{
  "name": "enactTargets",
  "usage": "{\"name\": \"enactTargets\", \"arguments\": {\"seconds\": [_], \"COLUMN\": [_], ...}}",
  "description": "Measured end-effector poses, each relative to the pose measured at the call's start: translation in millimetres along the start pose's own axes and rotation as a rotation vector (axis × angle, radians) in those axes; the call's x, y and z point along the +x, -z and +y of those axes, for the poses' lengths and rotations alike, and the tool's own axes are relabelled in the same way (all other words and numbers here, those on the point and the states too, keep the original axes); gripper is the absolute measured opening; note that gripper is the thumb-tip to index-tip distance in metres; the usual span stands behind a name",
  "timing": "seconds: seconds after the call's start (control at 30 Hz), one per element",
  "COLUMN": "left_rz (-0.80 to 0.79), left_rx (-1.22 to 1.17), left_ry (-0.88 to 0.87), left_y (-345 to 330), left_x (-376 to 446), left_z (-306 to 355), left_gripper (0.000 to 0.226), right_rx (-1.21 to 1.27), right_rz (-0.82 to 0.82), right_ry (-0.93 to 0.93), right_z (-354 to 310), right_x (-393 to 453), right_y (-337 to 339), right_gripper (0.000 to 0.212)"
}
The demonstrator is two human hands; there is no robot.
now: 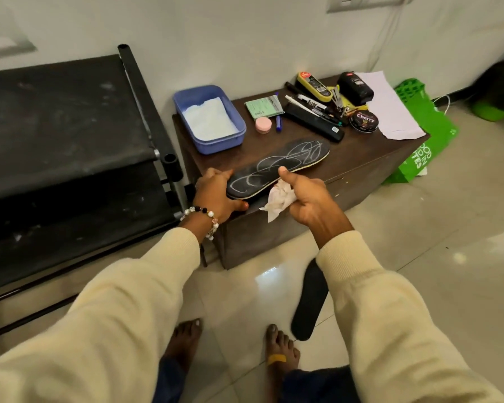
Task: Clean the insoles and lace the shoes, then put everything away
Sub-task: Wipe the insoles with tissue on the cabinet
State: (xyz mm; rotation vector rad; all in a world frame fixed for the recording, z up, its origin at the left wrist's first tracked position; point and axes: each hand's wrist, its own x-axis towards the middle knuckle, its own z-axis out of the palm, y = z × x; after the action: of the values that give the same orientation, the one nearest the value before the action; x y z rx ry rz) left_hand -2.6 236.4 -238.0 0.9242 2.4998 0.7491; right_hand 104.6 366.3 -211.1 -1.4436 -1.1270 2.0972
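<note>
A dark wooden desk [361, 167] stands against a white wall on glossy floor tiles. At its 7 o'clock edge lies a black insole [277, 167] scrawled with white loops. The left hand [216, 193] grips its heel; the right hand [309, 199] fingers clutch a crumpled tissue [278, 199].

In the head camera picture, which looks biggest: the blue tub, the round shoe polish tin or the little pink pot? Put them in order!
1. Blue tub, biggest by far.
2. Round shoe polish tin.
3. Little pink pot, smallest.
All three sit on the same cabinet top, so the order is fair.
</note>
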Motion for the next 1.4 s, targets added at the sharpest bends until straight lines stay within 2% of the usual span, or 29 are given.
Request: {"name": "enactTargets", "arguments": {"seconds": [0.07, 0.2, 0.33, 0.43, 0.53, 0.73, 0.8, 0.93, 1.0, 1.13, 1.3, 1.4], "left_rz": [-0.027, -0.024, -0.009, -0.003, -0.003, 0.023, 0.029, 0.02, 0.015, -0.002, 0.001, 0.027], "left_rx": [0.051, 0.076, 0.005, -0.015, -0.017, 0.021, 0.014, -0.024, -0.03, -0.019, -0.021, -0.028], "left_ry": [0.0, -0.039, -0.036, -0.049, -0.055, -0.071, -0.07, -0.091, -0.105, -0.124, -0.118, -0.111], "left_y": [-2.8, -4.3, -1.8, -1.5, -2.9, -7.1, -7.3, -4.9, -3.1, -0.3, -1.9, -5.2], "left_x": [0.3, -1.4, -1.2, -1.2, -1.3, -2.3, -2.3, -3.5, -4.0, -2.7, 1.2, 2.1], "left_z": [-2.6, -4.6, -6.2, -7.0, -8.7, -9.2, -9.3, -9.8, -10.6, -13.2, -17.2, -18.4], "left_gripper": [0.096, 0.092, 0.093, 0.086, 0.084, 0.08, 0.081, 0.076, 0.076, 0.075, 0.063, 0.056], "right_rx": [-0.007, -0.146, -0.59, -0.863, -0.951, -1.037, -1.083, -1.354, -1.491, -1.634, -1.658, -1.595], "right_rz": [0.011, 0.06, 0.132, 0.198, 0.188, 0.298, 0.22, -0.201, -0.316, -0.385, -0.233, -0.371], "right_ry": [-0.004, 0.128, 0.409, 0.584, 0.661, 0.76, 0.798, 0.994, 1.114, 1.134, 1.097, 1.125], "right_z": [-8.5, -17.6, -9.1, -5.3, 1.0, 15.3, 18.6, 30.5, 35.9, 27.0, 29.5, 34.1], "right_x": [-5.5, -13.3, -14.0, -13.9, -10.6, -4.3, -4.5, -8.4, -5.8, -5.4, -1.5, -11.7], "right_y": [3.0, 10.7, 14.1, 10.2, 3.6, -4.3, -8.2, -15.7, -16.9, -13.3, -15.6, -24.1], "right_gripper": [0.029, 0.011, 0.037, 0.026, 0.033, 0.043, 0.035, 0.022, 0.022, 0.024, 0.029, 0.022]}}
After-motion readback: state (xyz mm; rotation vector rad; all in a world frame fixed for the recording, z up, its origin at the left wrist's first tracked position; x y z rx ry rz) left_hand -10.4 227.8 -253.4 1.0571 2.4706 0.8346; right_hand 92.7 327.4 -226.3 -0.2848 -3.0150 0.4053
